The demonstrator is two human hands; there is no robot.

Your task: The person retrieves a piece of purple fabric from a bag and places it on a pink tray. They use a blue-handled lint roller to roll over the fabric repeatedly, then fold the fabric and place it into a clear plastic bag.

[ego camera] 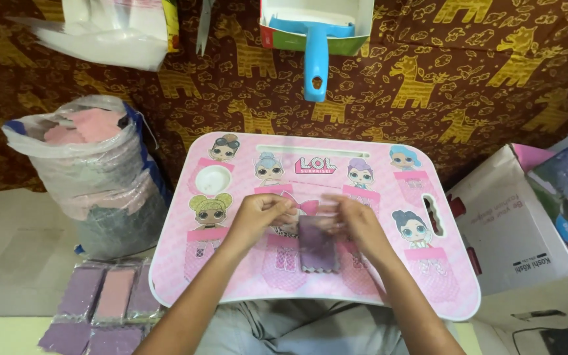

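- My left hand (258, 213) and right hand (357, 220) meet at the middle of the pink lap table (244, 279).
- Both sets of fingers pinch the top edge of a purple felt piece in clear wrap (317, 248); it hangs toward 6 o'clock onto the tabletop.
- Wrapped purple and pink pieces (103, 299) lie at 8 o'clock.
- Plastic bag of felt (93, 171) at 9 o'clock.
- Blue-handled brush (315, 52) at 12 o'clock.

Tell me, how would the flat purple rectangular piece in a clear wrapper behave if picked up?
The flat purple wrapped piece looks thin, so probably light and somewhat bendable. Its glossy wrapper may slip slightly. Both the left hand and right hand grip its top edge.
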